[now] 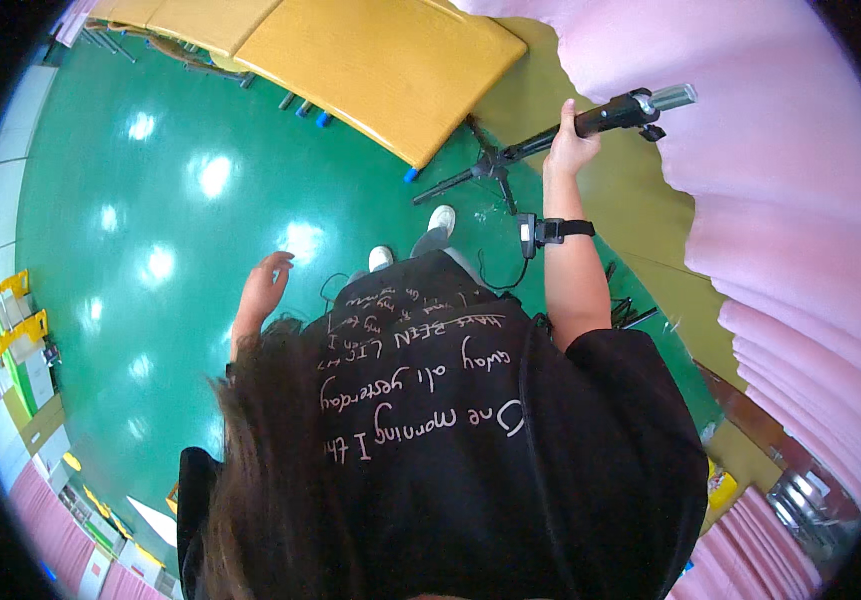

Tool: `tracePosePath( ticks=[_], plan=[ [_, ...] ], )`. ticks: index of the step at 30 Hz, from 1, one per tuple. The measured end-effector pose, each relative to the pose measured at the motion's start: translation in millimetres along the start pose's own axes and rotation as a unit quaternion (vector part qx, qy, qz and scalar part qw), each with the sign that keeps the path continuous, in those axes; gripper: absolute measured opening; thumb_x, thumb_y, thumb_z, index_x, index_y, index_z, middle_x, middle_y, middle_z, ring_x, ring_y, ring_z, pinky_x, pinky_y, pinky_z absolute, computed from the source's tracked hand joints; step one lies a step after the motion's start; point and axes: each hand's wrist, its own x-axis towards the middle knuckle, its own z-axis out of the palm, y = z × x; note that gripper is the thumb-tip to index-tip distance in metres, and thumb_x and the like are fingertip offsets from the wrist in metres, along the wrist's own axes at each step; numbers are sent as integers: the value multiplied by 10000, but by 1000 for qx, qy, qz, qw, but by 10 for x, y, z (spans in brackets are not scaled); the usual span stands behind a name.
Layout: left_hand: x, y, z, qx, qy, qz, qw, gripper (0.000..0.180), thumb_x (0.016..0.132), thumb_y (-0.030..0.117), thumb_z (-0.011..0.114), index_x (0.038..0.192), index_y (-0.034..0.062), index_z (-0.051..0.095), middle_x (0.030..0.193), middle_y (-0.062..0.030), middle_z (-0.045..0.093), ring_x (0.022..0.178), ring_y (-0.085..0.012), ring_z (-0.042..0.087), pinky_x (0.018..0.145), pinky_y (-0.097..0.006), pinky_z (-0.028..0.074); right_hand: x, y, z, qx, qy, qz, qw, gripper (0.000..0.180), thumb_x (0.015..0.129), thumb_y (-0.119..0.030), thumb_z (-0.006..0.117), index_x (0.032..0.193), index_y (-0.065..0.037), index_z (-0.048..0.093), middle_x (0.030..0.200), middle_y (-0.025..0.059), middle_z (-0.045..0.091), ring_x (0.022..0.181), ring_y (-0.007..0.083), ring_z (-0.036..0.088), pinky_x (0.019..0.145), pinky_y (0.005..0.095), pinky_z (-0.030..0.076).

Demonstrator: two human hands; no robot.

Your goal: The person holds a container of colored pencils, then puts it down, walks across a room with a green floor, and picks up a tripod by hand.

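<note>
My right hand (572,148) is wrapped round the upper tube of a black tripod stand (610,115), near its collar and knob. A short clear or silvery rod sticks out of the stand's top. The stand leans, its splayed legs resting low beside the yellow table's corner. My left hand (265,283) hangs at my left side over the green floor, its fingers loosely bent, and nothing shows in it. A small black device (540,234) with a cable is strapped to my right forearm.
A yellow padded-looking table (380,65) with blue-capped legs stands ahead. Pink curtain (750,130) hangs along the right, over an olive-yellow surface (640,225). Dark cables and another set of black legs (635,312) lie by my right side. Storage shelves (25,335) line the far left.
</note>
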Motion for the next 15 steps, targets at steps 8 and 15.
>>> tracePosePath(
  ticks=[8,15],
  plan=[
    [339,201,110,-2,-28,22,999,227,845,71,496,1059,56,570,990,-109,621,913,-213,612,727,-320,486,35,-3,68,31,10,-9,999,209,763,-106,713,721,-39,519,713,-1,539,638,96,484,617,251,420],
    [288,139,134,54,-41,65,996,233,824,71,509,1049,74,570,953,-97,635,864,-229,613,685,-324,473,-3,-13,87,21,23,-38,999,220,767,-123,710,750,-22,514,740,11,549,655,106,495,616,260,424]
  ],
)
